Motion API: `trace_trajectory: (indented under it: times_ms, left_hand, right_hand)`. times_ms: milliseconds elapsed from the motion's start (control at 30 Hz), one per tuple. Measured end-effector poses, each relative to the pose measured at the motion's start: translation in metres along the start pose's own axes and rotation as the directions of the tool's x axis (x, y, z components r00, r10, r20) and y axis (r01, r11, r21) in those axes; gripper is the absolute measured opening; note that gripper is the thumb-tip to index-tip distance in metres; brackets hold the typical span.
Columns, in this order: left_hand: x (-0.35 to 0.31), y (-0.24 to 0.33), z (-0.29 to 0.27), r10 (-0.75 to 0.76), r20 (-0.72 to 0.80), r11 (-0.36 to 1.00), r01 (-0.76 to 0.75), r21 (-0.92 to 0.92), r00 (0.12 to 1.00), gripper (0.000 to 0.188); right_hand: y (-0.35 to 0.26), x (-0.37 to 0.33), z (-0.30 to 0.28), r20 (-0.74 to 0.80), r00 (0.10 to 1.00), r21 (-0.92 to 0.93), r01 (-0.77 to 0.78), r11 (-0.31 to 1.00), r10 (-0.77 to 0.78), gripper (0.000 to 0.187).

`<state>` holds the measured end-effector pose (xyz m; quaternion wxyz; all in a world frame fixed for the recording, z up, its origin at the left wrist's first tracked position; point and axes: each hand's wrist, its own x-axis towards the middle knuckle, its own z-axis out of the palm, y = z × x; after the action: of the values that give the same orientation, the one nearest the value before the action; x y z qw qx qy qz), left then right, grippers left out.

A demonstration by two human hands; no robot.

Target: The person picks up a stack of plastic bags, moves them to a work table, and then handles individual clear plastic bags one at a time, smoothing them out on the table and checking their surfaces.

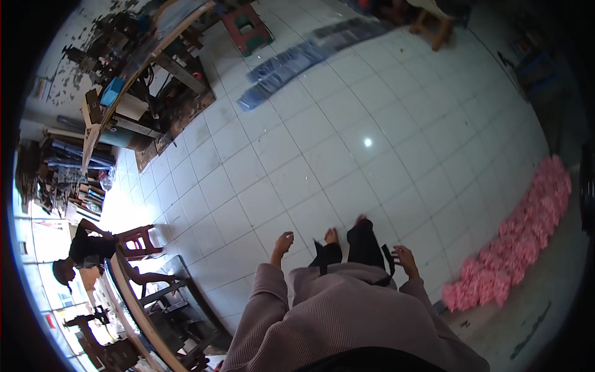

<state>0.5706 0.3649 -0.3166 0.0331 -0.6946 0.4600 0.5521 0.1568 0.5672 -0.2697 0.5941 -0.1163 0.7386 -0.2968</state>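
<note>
I look down at my own body standing on a white tiled floor (322,155). My left hand (283,243) hangs at my side with fingers loosely curled and nothing in it. My right hand (406,256) hangs at the other side, fingers apart, also holding nothing. Both arms wear mauve sleeves. My bare feet (346,230) show below dark trousers between the two hands.
A long row of pink pieces (520,235) lies on the floor at the right. Grey-blue sheets (297,59) lie on the floor further ahead. A cluttered workbench (133,68) stands at the upper left, with a stool (248,28) beyond it. Another person (87,251) sits by a table (133,304) at the lower left.
</note>
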Motion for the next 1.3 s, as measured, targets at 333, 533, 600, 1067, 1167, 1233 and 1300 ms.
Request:
trace_trajectory:
  times_ms: [333, 533, 600, 1067, 1167, 1233, 1300]
  left_hand:
    - [0.081, -0.004, 0.016, -0.047, -0.144, 0.996, 0.058, 0.073, 0.989, 0.055]
    - [0.106, 0.086, -0.018, 0.366, -0.215, 0.903, -0.29, 0.317, 0.905, 0.088]
    - [0.123, 0.114, -0.036, 0.364, -0.204, 0.926, -0.376, -0.025, 0.909, 0.091]
    - [0.089, 0.057, -0.017, -0.242, -0.09, 0.923, 0.201, -0.327, 0.966, 0.057]
    - [0.132, 0.074, -0.043, -0.244, -0.224, 0.939, 0.173, -0.296, 0.943, 0.052]
    - [0.161, 0.088, -0.066, -0.222, -0.29, 0.952, 0.142, -0.273, 0.931, 0.049]
    - [0.185, 0.095, -0.085, -0.203, -0.329, 0.96, 0.122, -0.251, 0.922, 0.047]
  right_hand:
    - [-0.093, 0.121, -0.113, 0.136, 0.918, -0.165, -0.35, 0.922, 0.373, 0.029]
    - [-0.281, 0.158, -0.138, -0.14, 0.987, -0.335, -0.117, 0.935, 0.073, 0.027]
    - [-0.312, 0.188, -0.15, -0.164, 0.986, -0.419, -0.087, 0.904, 0.019, 0.024]
    - [-0.278, 0.233, -0.137, 0.011, 0.904, -0.692, -0.302, 0.656, 0.427, 0.025]
    - [-0.287, 0.258, -0.113, 0.026, 0.929, -0.787, -0.208, 0.581, 0.368, 0.023]
    - [-0.339, 0.244, -0.062, -0.043, 0.954, -0.723, -0.235, 0.649, 0.297, 0.024]
    - [-0.372, 0.262, -0.027, -0.04, 0.976, -0.706, -0.178, 0.685, 0.212, 0.027]
